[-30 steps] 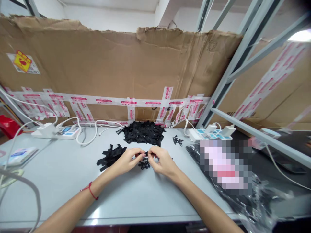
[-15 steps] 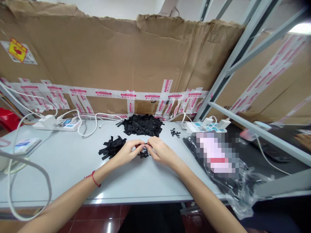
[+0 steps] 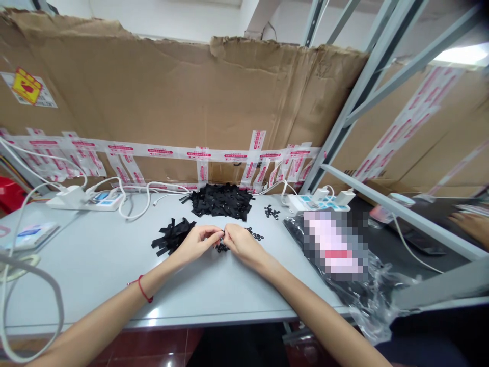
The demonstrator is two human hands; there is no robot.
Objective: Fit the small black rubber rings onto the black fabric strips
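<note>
A: Grip?
B: Left hand (image 3: 196, 242) and right hand (image 3: 244, 244) meet, fingertips pinching a small black piece (image 3: 223, 234), mostly hidden
A: Where?
B: By the black rings (image 3: 221, 248), right of the nearer strip pile (image 3: 172, 237)

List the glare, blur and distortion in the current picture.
All in the head view: the light at upper right is blown out; the table glints at its front edge; pixel blocks mask part of the plastic bag; another person's hand, far right, looks smeared; edges look stretched.
</note>
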